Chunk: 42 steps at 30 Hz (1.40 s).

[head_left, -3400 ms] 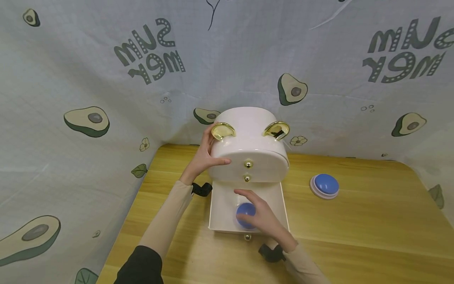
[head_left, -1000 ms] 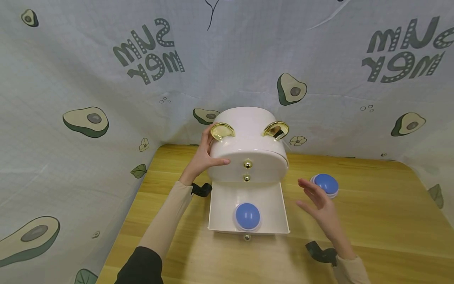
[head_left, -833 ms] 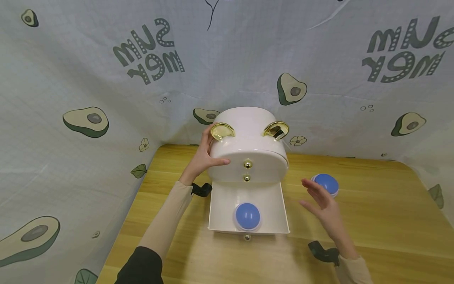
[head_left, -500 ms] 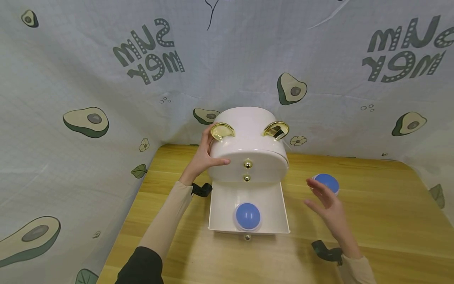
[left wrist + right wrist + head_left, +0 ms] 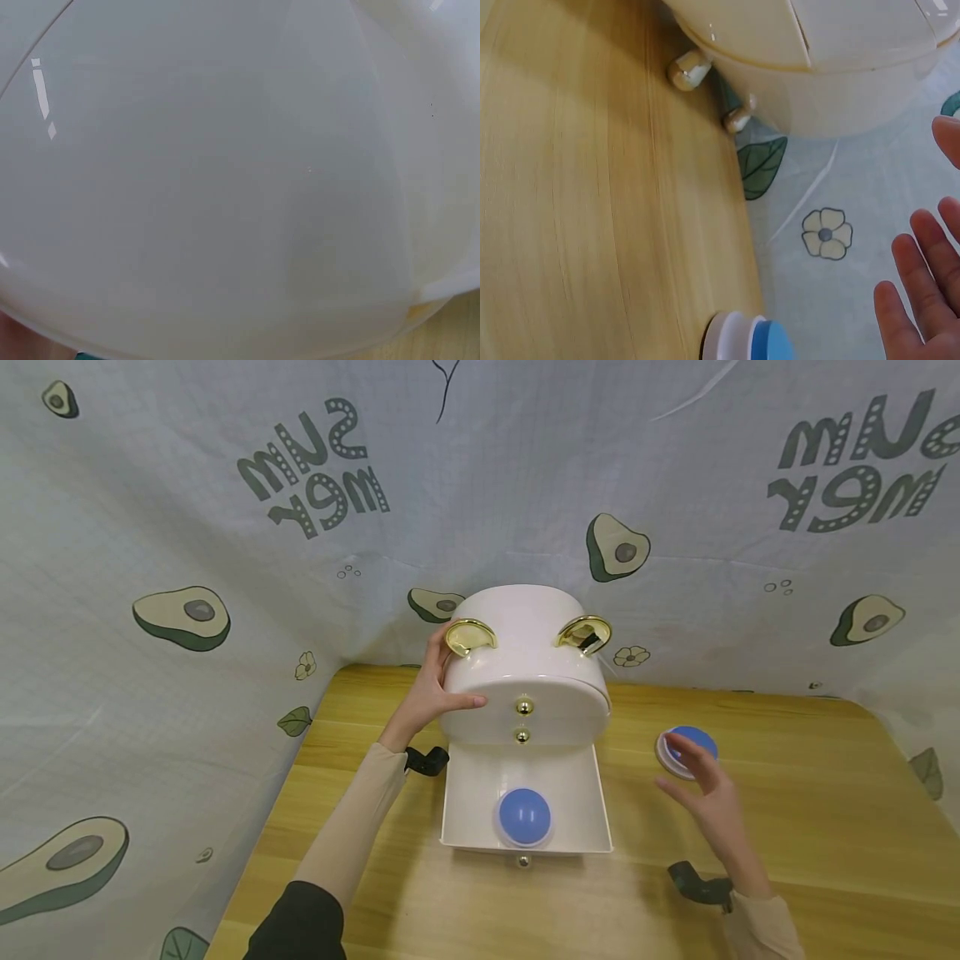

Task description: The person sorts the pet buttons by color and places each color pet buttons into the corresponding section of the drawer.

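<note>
A glossy white storage box (image 5: 525, 652) with two gold ears stands at the back of the wooden table, its lower drawer (image 5: 480, 777) pulled out. My left hand (image 5: 427, 697) holds the box's left side, thumb on the front and fingers round the side, partly hidden. In the drawer's front part sits a blue domed push button (image 5: 524, 817) on a pale base. A second push button (image 5: 693, 739) like it lies on the table to the right. My right hand (image 5: 712, 797) hovers beside that one with spread fingers, holding nothing, and overlaps it in the head view.
Gold knobs (image 5: 524, 706) mark the box front, and another knob (image 5: 523, 861) sticks out from the drawer. Behind the wooden table (image 5: 787, 827) hangs a pale avocado-print cloth (image 5: 525, 485). The box's gold feet (image 5: 688, 71) show in the right wrist view.
My right hand has left the push button in the drawer and moved right to the one on the table, drifting slightly farther right lately. My left hand has stayed on the box.
</note>
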{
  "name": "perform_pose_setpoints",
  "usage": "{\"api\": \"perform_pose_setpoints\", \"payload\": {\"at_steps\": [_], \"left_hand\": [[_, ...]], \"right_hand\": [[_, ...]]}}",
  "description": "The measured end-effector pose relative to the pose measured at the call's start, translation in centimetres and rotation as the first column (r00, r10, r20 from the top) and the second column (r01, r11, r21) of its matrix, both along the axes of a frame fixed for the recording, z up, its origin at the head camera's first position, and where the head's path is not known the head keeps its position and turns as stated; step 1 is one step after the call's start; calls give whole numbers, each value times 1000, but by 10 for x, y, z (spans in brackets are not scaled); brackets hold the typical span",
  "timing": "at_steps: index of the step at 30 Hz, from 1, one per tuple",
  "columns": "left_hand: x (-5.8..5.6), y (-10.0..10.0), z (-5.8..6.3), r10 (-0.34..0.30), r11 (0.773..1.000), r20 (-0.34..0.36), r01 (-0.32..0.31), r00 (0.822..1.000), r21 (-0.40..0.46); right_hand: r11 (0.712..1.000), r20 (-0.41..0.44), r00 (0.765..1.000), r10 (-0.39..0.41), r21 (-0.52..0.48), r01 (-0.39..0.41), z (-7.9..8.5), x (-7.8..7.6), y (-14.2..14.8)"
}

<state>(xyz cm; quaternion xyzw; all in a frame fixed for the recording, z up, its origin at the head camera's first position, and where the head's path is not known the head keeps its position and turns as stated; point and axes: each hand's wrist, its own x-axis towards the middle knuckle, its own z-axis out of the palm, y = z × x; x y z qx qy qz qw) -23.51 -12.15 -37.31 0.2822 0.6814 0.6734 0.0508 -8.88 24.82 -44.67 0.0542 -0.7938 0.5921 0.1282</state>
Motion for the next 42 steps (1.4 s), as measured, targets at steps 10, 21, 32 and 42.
{"api": "perform_pose_setpoints", "payload": {"at_steps": [10,21,32,42], "left_hand": [[2,1,4,-4,1000,-15,4,1000,3],[1,1,4,-3,1000,-10,3,1000,4],[1,1,3,-1,1000,-23,1,1000,0],[2,1,3,-4,1000,-17,4,1000,-2]], "right_hand": [[988,79,987,-143,75,137,-8,-7,15],[979,149,968,-203,64,195,-23,-18,34],[971,135,967,-217,129,200,-41,-25,53],[973,151,972,-183,168,157,-47,-29,65]]}}
